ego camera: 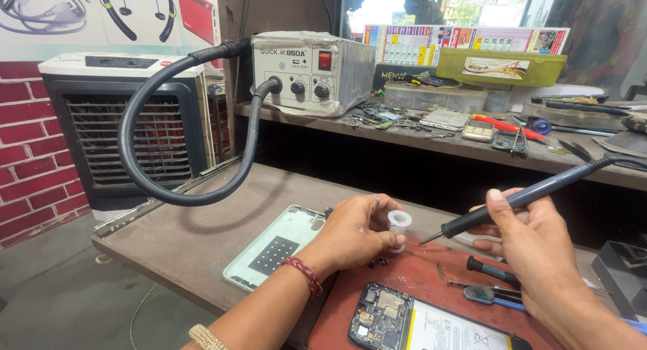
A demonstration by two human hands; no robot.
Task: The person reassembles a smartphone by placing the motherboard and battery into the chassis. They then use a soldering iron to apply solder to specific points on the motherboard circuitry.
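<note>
A white-and-black slatted air cooler [128, 121] was recorded off the workbench's left edge, against a red brick wall [27, 154]. On the upper shelf's left end a grey metal hot-air station [311, 72] was noted, its black corrugated hose [145, 181] looping down over the bare brown workbench [195, 235]. A pale green phone back cover [273, 245] was found lying flat near the front edge of the workbench, just left of the red work mat [411, 276].

The left hand [354, 232] was observed over the mat's rear left corner, fingers curled, with a small white plastic spool [399, 223] pinched between thumb and fingertips. The right hand [532, 245] was seen closed around a black-handled soldering iron [519, 200], its tip pointed at the spool and held just beside it; contact could not be determined.

An opened smartphone with exposed circuit board [418, 326] was recorded at the mat's front edge, and a black-handled screwdriver [492, 270] and blue-handled tweezers [488, 296] on its right part.
</note>
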